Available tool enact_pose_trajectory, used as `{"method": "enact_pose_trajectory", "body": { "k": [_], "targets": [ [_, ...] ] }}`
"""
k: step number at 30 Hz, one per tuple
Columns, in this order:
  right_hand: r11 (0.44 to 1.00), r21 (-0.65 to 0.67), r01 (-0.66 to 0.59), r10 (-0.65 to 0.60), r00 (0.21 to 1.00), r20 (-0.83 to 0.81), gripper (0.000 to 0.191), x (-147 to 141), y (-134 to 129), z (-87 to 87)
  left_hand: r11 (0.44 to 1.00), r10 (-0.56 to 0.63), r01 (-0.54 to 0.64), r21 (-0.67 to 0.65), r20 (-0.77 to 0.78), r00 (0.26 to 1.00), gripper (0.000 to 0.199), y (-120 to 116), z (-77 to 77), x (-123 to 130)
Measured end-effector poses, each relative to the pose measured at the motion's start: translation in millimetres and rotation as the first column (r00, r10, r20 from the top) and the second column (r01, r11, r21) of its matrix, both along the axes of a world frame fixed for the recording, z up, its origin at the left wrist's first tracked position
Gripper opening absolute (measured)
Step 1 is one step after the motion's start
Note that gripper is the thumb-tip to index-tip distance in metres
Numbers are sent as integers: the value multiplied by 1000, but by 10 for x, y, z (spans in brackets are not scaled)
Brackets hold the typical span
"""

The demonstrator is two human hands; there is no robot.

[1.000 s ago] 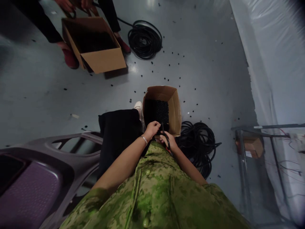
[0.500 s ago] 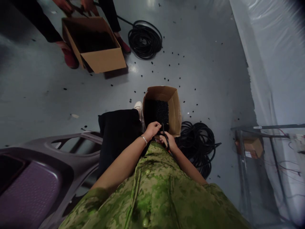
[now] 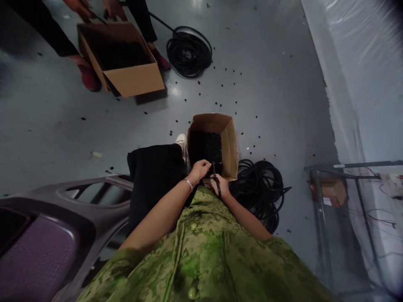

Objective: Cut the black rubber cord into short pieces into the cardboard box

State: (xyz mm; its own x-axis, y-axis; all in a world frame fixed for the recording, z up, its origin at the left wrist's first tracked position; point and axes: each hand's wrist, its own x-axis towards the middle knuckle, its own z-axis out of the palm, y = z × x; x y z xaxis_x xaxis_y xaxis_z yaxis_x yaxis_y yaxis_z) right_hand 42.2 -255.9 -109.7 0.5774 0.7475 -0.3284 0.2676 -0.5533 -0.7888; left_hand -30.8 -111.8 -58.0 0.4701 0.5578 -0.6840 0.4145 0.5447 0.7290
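My right hand (image 3: 223, 187) is closed on a pair of black-handled scissors (image 3: 218, 187), whose blades point away from me over the near side of an open cardboard box (image 3: 232, 153). Just left of the blades, my left hand (image 3: 200, 169) is pinched closed. What its fingertips hold is too dark to make out against the box. Many small black pieces (image 3: 214, 143) lie inside this box. Beside my right forearm, a loose tangle of black tubing (image 3: 261, 188) rests on the floor.
Ahead on the left, a co-worker's hands (image 3: 111, 7) are above a larger cardboard box (image 3: 135, 82). A coil of black tubing (image 3: 189, 52) lies beside it. Small black bits dot the floor. A purple-grey plastic chair (image 3: 47, 251) stands left; a metal frame (image 3: 321, 201) stands right.
The scissors' handles have shifted slightly in my right hand, and an orange spot by them no longer shows. My left hand keeps its pinch. The co-worker's hands have moved slightly over the larger box.
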Motion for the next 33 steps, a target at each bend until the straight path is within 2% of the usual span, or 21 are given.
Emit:
{"method": "enact_pose_trajectory", "body": {
  "k": [7, 13, 16, 18, 21, 23, 29, 33],
  "targets": [
    [999, 7, -36, 35, 992, 123, 30, 9, 18, -40, 999, 37, -37, -6, 8, 999, 17, -12, 21, -2],
    [1000, -20, -10, 12, 991, 133, 26, -13, 56, 35, 997, 68, -67, -49, 3, 998, 17, -30, 80, -29],
    [1000, -5, -21, 21, 998, 63, 24, -3, 58, 92, 995, 90, -90, -39, -8, 996, 19, -36, 66, -35],
    [1000, 4, 4, -3, 998, -66, 29, 16, 60, 123, 996, 87, -87, -23, -6, 996, 20, -40, 46, -33],
    [998, 12, 68, -61, 949, -308, 38, 52, 78, 155, 999, 46, -46, 0, 4, 999, 16, -46, 17, -21],
    [995, 25, 98, -80, 916, -393, 39, 72, 97, 169, 1000, 9, -9, 21, 1, 1000, 14, -49, 5, -11],
    [994, -4, 113, -104, 906, -410, 39, 86, 125, 198, 997, -49, 51, 62, -40, 998, 16, -41, -29, 1],
    [994, -12, 110, -105, 904, -415, 39, 68, 127, 227, 997, -48, 51, 58, -60, 997, 15, -36, -50, -2]
  ]
}}
